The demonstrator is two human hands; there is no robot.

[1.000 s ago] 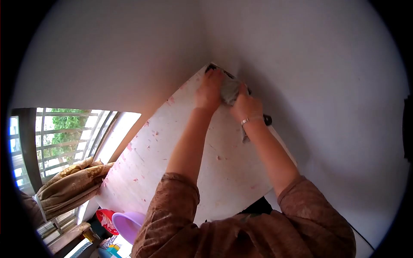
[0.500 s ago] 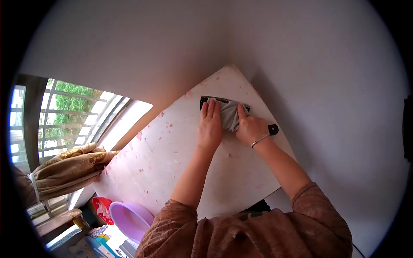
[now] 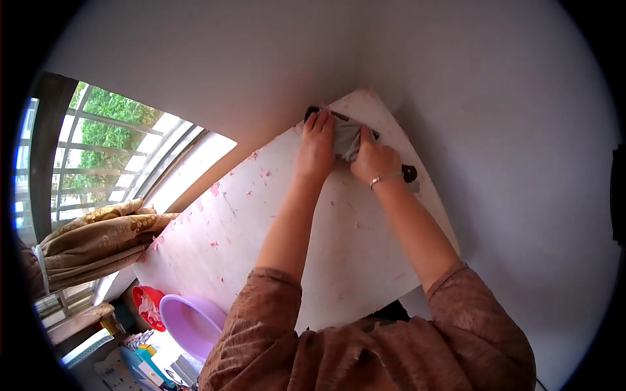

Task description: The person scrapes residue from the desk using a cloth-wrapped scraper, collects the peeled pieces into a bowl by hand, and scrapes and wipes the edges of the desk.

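Lilac basin (image 3: 173, 326), beside white board (image 3: 352, 267), near left; right hand (image 3: 377, 161), index finger extended on grey cloth (image 3: 347, 140); left hand (image 3: 316, 150), fingers together over cloth and black-handled tool (image 3: 409, 173), towards board's far corner; grip beneath either, cannot tell; barred window (image 3: 107, 140), left of board

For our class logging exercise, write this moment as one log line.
left hand: on tool; right hand: on cloth; table: pink scraps scattered

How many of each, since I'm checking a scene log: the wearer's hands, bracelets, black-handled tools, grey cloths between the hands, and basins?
Hands (left hand, right hand): 2
Bracelet: 1
Black-handled tool: 1
Grey cloth: 1
Basins (purple basin, red basin): 2
Total: 7
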